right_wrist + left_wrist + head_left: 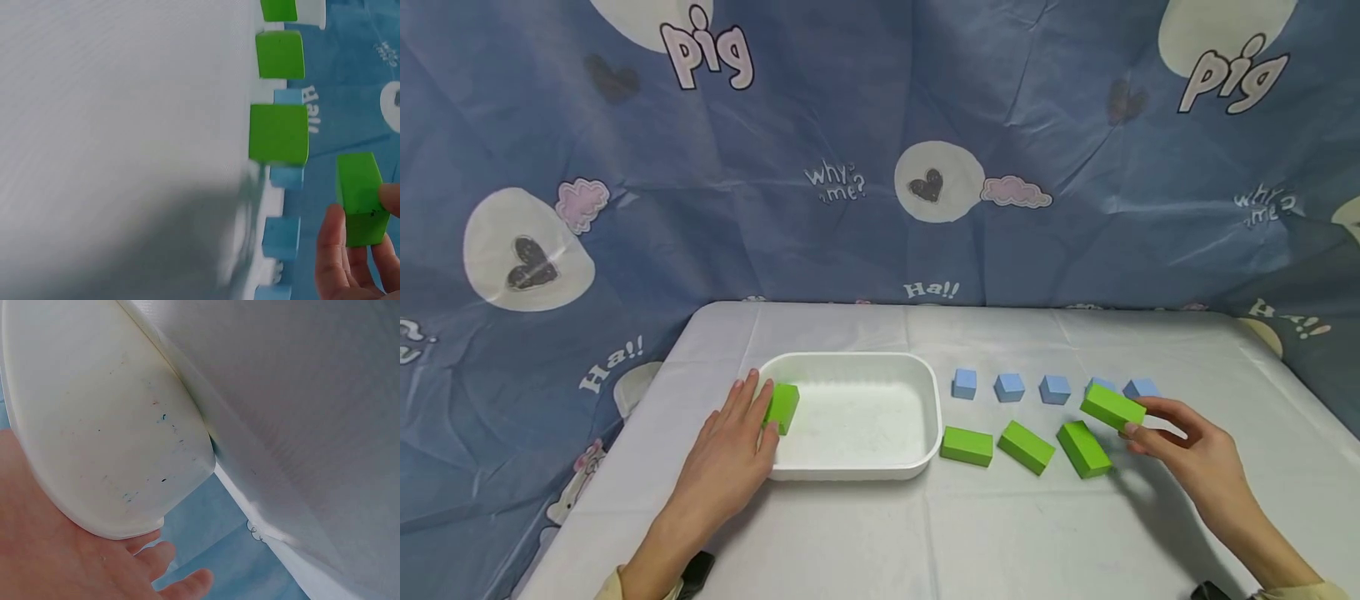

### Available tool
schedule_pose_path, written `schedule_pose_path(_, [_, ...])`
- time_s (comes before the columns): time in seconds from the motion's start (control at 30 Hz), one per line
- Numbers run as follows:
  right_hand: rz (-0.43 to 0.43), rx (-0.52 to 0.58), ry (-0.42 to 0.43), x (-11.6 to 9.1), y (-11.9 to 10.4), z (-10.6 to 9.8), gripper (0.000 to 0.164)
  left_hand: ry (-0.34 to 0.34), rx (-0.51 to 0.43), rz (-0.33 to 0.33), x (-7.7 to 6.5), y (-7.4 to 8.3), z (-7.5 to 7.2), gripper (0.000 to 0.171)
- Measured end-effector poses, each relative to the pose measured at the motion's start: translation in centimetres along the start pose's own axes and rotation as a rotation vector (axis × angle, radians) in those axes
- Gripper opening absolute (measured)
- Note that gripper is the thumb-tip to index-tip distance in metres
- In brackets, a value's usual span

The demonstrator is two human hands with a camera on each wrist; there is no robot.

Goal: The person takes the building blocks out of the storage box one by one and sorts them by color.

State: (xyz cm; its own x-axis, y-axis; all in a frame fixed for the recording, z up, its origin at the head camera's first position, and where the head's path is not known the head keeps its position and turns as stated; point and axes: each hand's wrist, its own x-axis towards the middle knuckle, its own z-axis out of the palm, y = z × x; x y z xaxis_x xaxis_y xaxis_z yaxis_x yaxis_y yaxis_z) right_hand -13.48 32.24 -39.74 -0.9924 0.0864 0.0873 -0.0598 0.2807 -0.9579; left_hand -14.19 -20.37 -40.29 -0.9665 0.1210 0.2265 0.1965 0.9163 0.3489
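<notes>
My right hand [1198,454] pinches a green rectangular block [1112,407] between thumb and fingers, held above the table. In the right wrist view the same green block [361,197] is tilted between the fingertips. At the left end of the white tray [850,475], my left hand [726,458] lies over the rim with its fingers stretched out. Another green block [783,408] stands inside the tray right beside those fingers, partly hidden by them. Seen from the left wrist, the tray's outer wall [125,425] rests against the palm.
Three green blocks [967,447] lie in a row right of the tray. Behind them several small blue cubes [1010,387] form another row, the two at the right partly covered by the held block. A blue printed cloth [820,242] hangs behind the white-covered table [1000,542].
</notes>
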Motion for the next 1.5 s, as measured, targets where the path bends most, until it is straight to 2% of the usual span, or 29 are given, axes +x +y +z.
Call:
schedule_pose_path(0.13, [0.005, 0.038, 0.011, -0.4, 0.8, -1.0, 0.039, 0.001, -0.001, -0.004, -0.1, 0.1, 0.0, 0.056])
schedule_pose_path(0.2, [0.015, 0.014, 0.019, -0.5, 1.2, -1.4, 0.038, 0.0, -0.003, -0.006, -0.1, 0.1, -0.1, 0.056])
schedule_pose_path(0.27, [0.038, -0.031, 0.027, -0.6, 1.6, -1.7, 0.037, 0.0, -0.003, -0.007, -0.1, 0.2, -0.1, 0.056])
schedule_pose_path(0.33, [0.068, -0.122, 0.037, -0.6, 1.9, -1.9, 0.038, -0.001, -0.002, -0.009, -0.1, 0.2, -0.1, 0.056])
schedule_pose_path(0.5, [0.155, -0.292, 0.046, -0.5, 2.5, -2.1, 0.057, -0.001, -0.002, -0.007, -0.1, 0.2, -0.1, 0.055])
schedule_pose_path(0.6, [0.189, -0.342, 0.049, -0.4, 2.6, -2.0, 0.065, 0.003, -0.002, -0.002, -0.1, 0.1, -0.1, 0.055])
schedule_pose_path(0.8, [0.203, -0.338, 0.02, -0.2, 2.5, -1.8, 0.069, 0.009, -0.004, -0.002, -0.2, 0.1, 0.0, 0.054])
schedule_pose_path(1.0, [0.281, -0.37, -0.035, -0.1, 1.9, -1.9, 0.074, 0.008, -0.002, -0.002, -0.1, 0.0, 0.0, 0.055])
schedule_pose_path(1.13, [0.292, -0.382, -0.055, -0.2, 2.2, -1.9, 0.074, 0.015, -0.002, 0.007, 0.0, -0.1, 0.0, 0.054])
schedule_pose_path(1.4, [0.297, -0.552, -0.083, 0.3, 2.4, -2.3, 0.081, 0.008, -0.012, 0.003, -0.1, -0.1, 0.0, 0.054])
schedule_pose_path(1.5, [0.306, -0.527, -0.082, 0.1, 2.5, -2.2, 0.082, 0.008, -0.014, 0.001, -0.2, -0.1, 0.0, 0.055])
